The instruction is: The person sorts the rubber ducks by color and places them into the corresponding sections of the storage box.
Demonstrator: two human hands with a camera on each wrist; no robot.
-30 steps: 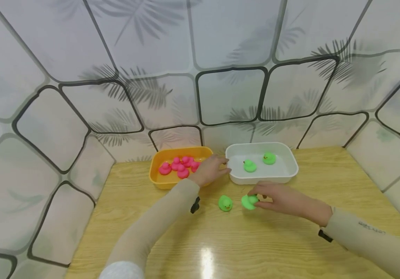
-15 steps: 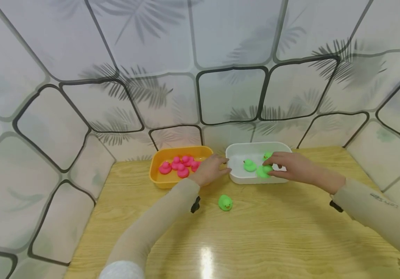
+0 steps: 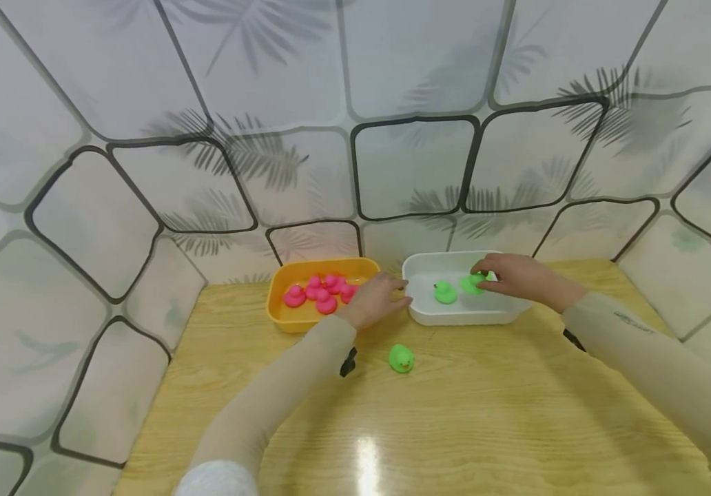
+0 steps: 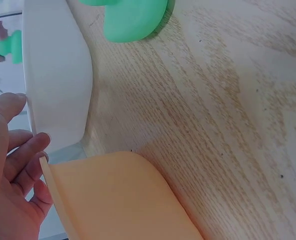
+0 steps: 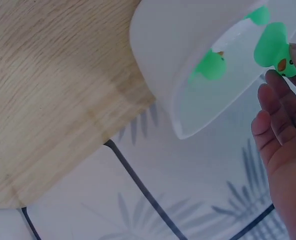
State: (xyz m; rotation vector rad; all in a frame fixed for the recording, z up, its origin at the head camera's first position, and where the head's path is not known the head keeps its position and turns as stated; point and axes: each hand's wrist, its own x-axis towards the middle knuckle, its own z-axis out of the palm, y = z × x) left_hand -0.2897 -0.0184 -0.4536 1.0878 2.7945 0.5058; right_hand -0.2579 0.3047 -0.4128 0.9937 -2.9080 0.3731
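Note:
My right hand [image 3: 519, 275] pinches a green rubber duck [image 5: 272, 44] by its head between thumb and fingers, over the inside of the white tray [image 3: 455, 319]. Another green duck [image 3: 445, 293] sits in that tray; a third green duck [image 5: 260, 15] is partly cut off in the right wrist view. My left hand [image 3: 374, 302] reaches across the orange tray's right end, its extended fingertips touching the white tray's left rim. One more green duck [image 3: 402, 358] stands on the table in front of the trays.
Several pink ducks [image 3: 326, 303] lie in the orange tray [image 3: 296, 326], just left of the white one. Both trays stand at the back of the wooden table [image 3: 455, 413], close to the patterned curtain wall [image 3: 414, 169].
My right hand has lifted a green duck off the table and carried it up and right, into the white tray. The left hand stays at the white rim.

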